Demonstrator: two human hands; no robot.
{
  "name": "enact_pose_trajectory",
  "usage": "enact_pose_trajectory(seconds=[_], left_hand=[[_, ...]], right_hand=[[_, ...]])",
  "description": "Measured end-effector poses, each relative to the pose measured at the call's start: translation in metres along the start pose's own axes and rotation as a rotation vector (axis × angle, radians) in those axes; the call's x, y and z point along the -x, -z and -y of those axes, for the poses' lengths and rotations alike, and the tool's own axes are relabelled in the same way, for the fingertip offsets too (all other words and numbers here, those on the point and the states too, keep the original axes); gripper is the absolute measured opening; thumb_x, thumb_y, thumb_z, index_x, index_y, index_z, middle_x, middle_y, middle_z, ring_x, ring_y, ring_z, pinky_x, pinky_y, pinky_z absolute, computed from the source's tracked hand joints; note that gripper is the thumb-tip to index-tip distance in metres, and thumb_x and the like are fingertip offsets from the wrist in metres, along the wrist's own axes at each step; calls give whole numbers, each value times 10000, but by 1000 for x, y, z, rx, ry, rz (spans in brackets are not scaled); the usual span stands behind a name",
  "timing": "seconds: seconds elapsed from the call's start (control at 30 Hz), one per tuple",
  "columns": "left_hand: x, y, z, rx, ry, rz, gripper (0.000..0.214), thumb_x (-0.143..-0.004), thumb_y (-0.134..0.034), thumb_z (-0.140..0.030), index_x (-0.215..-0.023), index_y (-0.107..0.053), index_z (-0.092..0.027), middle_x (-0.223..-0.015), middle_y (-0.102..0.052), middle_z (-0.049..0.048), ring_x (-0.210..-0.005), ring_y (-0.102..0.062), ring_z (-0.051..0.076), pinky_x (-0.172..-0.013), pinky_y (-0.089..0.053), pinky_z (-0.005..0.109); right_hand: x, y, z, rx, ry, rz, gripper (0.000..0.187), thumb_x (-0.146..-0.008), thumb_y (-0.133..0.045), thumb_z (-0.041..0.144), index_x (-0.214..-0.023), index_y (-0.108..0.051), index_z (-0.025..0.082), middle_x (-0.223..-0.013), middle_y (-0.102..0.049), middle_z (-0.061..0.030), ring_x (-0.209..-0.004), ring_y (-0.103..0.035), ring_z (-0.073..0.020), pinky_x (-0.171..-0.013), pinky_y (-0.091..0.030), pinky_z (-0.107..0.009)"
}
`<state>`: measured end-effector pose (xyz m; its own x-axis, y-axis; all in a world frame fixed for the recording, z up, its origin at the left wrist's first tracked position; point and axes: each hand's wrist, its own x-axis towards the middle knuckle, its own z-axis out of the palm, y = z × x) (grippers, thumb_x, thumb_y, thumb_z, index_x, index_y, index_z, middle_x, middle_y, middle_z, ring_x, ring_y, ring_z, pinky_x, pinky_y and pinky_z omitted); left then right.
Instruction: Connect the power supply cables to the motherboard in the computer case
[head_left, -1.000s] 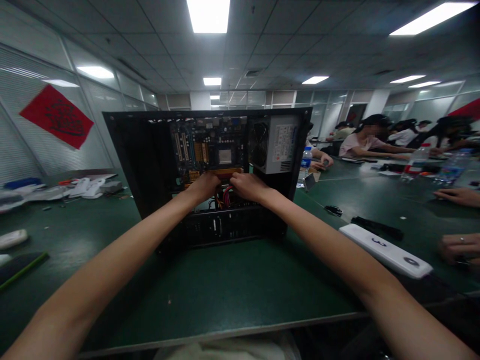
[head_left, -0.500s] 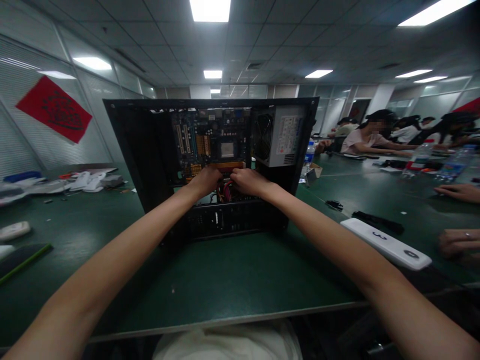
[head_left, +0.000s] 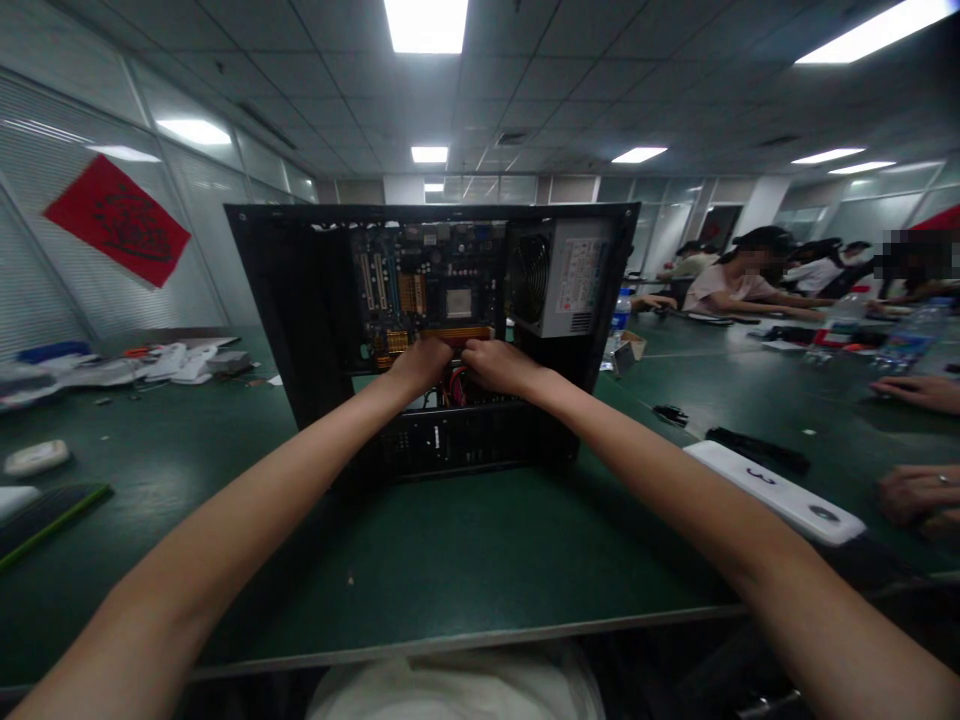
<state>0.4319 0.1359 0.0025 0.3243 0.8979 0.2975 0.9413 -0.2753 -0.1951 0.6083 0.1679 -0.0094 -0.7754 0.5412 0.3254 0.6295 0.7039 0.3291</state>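
An open black computer case [head_left: 300, 310] lies on the green table [head_left: 465, 560] with its inside facing me. A blue motherboard [head_left: 420, 285] fills its middle and a grey power supply [head_left: 559, 275] sits at the upper right. Both my hands reach into the case. My left hand [head_left: 420, 362] and my right hand [head_left: 495, 365] are side by side, fingers curled and pressed at the orange strip [head_left: 461, 333] along the motherboard's lower edge. What the fingertips grip is hidden. Red and yellow cables [head_left: 454, 388] hang just below the hands.
A white numbered bar [head_left: 772, 492] and a black strip [head_left: 757, 450] lie to the right. Other people's hands [head_left: 911, 495] rest at the right edge, with several seated people and water bottles [head_left: 619, 312] behind. White clutter [head_left: 180, 362] lies far left.
The view has shifted slightly, so the case sits a little to the right. Both hands have stayed pressed at the motherboard's lower edge and moved closer together.
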Motion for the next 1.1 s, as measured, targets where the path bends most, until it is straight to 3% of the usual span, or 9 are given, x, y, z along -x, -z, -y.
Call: enact_pose_trajectory(seconds=[0.27, 0.47, 0.73, 1.1], left_hand=[[-1, 0, -4, -20, 61, 5, 408, -998, -450, -71, -1322, -697, -45, -1287, -709, 279, -1221, -702, 360, -1011, -563, 435], [-2, -1, -2, -48, 59, 20, 401, -1026, -399, -97, -1236, -735, -35, -1206, -744, 260, -1193, -716, 358, -1000, -570, 432], [0, 0, 0, -75, 30, 14, 338, -1025, -478, -151, -1195, -751, -45, -1190, -749, 251, -1174, -722, 376, -990, -586, 456], [4, 5, -3, -80, 29, 25, 348, -1033, -451, -133, -1192, -749, -49, -1223, -743, 244, -1194, -717, 354, -1010, -577, 434]], right_hand=[[-2, -1, -2, -13, 28, -19, 252, -1032, -505, 149, -1187, -692, 80, -1280, -655, -187, -1122, -687, -274, -877, -511, -334], [-8, -9, -4, -11, 80, -35, 268, -1044, -482, 138, -1197, -691, 70, -1307, -638, -191, -1085, -697, -265, -860, -504, -331], [-13, -13, -9, 64, 164, -15, 275, -1051, -465, 114, -1203, -688, 64, -1231, -649, -185, -1098, -690, -271, -871, -500, -333], [-13, -10, -6, 104, 151, -9, 316, -1033, -455, 87, -1283, -649, 73, -1246, -646, -196, -1163, -668, -290, -845, -518, -342]])
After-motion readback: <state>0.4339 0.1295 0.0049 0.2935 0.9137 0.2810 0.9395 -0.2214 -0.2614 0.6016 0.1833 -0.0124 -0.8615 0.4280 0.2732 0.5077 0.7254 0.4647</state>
